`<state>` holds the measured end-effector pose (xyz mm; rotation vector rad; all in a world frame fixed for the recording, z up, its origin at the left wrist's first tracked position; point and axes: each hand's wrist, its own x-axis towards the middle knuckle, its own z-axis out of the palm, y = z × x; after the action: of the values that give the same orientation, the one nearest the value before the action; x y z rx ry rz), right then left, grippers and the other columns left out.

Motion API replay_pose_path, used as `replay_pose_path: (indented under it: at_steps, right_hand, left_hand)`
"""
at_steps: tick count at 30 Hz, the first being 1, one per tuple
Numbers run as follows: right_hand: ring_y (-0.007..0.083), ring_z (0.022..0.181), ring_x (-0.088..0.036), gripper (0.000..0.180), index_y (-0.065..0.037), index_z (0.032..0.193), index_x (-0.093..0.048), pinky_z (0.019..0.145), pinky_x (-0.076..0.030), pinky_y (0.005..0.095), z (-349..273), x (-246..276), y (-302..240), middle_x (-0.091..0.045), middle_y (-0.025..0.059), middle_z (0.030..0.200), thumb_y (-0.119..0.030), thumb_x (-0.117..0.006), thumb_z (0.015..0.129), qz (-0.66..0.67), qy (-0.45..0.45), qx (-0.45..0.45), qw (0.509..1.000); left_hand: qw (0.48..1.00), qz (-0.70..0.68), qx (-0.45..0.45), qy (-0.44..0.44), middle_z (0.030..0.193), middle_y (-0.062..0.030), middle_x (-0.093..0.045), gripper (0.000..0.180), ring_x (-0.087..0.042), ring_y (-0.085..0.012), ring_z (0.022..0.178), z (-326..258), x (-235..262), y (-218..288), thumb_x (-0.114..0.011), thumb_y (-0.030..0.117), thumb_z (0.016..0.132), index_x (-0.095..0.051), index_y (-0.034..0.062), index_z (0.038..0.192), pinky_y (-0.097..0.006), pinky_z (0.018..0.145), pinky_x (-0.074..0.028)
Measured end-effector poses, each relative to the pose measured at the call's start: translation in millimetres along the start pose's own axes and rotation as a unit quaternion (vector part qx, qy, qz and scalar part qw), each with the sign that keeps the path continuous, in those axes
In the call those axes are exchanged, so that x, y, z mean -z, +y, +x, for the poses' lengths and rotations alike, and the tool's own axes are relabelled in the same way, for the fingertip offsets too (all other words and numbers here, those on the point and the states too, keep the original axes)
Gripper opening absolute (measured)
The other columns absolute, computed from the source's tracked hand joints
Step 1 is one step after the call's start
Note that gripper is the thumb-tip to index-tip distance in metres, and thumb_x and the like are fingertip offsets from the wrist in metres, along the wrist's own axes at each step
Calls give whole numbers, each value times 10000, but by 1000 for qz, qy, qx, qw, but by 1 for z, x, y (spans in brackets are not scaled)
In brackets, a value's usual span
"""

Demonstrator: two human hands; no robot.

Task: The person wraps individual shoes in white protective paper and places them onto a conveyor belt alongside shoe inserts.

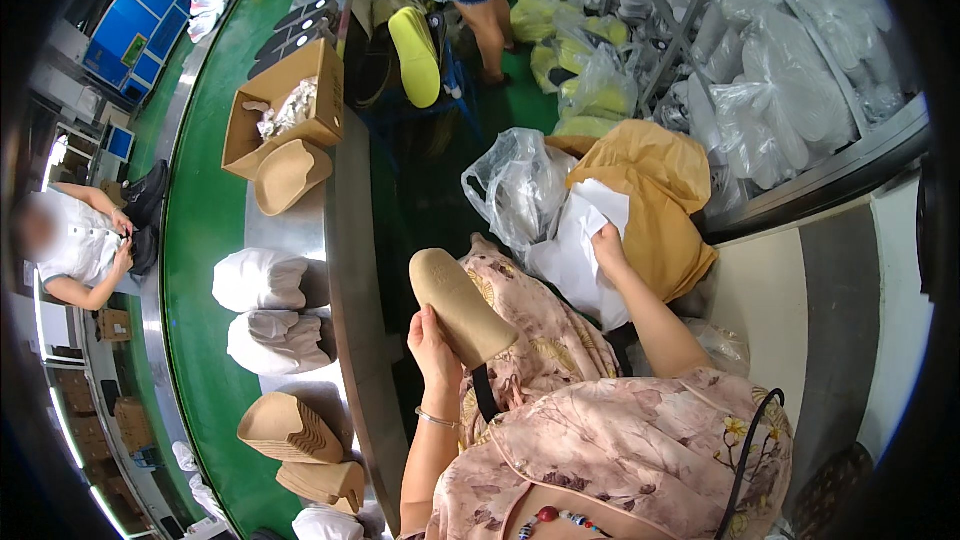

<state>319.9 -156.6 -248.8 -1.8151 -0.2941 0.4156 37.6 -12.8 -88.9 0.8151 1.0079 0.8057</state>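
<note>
My left hand (433, 348) is closed round the lower edge of a tan moulded-pulp shoe insert (455, 302), tilted with its rounded end up, above my lap. My right hand (609, 248), reaching forward and to the right, pinches the edge of white paper sheets (575, 245). Those sheets lean against a large brown paper bag (650, 175), beside a see-through plastic bag (520, 180). On the bench to my left are white paper-wrapped bundles (262, 280), a nested stack of tan inserts (285, 428) and another tan insert (290, 177).
A cardboard box (325, 90) with crumpled paper sits on the metal bench edge (345, 240), next to the green conveyor belt (205, 230). Dark soles (295, 30) lie farther along. A rack (780, 90) of plastic-bagged items stands right. Co-workers are ahead and across the belt.
</note>
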Motion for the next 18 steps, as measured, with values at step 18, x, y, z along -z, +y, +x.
replay_pose_path:
  at_steps: [18]
  right_hand:
    - [391,738,-540,92,9,855,-515,624,-433,424,-91,-6,-195,-559,199,808,2,-526,763,-159,-11,356,921]
  left_hand:
    - [906,249,-327,-100,797,-57,-537,229,-559,-166,820,-14,-45,-5,-547,1,803,-618,25,1019,-269,724,-446]
